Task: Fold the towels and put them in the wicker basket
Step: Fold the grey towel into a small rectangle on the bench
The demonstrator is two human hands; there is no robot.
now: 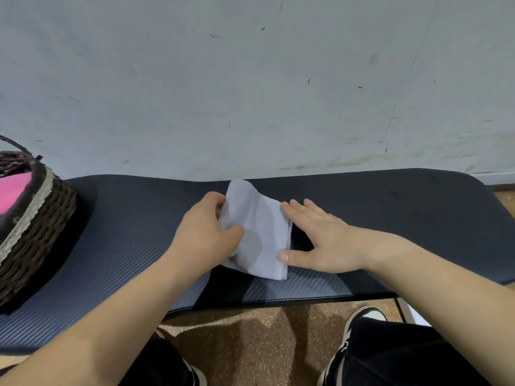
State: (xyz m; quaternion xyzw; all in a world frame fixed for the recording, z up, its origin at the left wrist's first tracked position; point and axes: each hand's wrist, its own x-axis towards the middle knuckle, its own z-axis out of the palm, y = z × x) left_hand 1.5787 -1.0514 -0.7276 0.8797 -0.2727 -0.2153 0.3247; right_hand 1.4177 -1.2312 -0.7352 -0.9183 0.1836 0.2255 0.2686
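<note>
Between the two hands lies a pale lilac towel [260,235], thin and smooth, folded into a rough rectangle with its layered edges showing at the near right corner. The left hand [204,232] has its fingers curled round the towel's left edge, gripping it and raising a soft, rounded flap that stands up just beyond the knuckles. The right hand [320,240] lies flat with straight, slightly spread fingers. Its fingertips touch the towel's right edge, and its thumb presses the near right corner down.

Under both hands spreads a dark grey foam mat [125,246], finely ribbed, with rounded corners.

Well to the left of the left hand, on the same mat, stands the wicker basket [41,235]. It is round-sided, woven of dark brown strands, and lined with dark cloth that turns over the rim under a band of pale lace. Inside it lies a bright pink towel [12,190], flat and partly cut off by the frame.

Beyond the hands rises a scuffed grey wall [250,79]. Nearer than the wrists, below the mat's edge, are a speckled brown floor [250,330] and black-and-white shoes [362,316].
</note>
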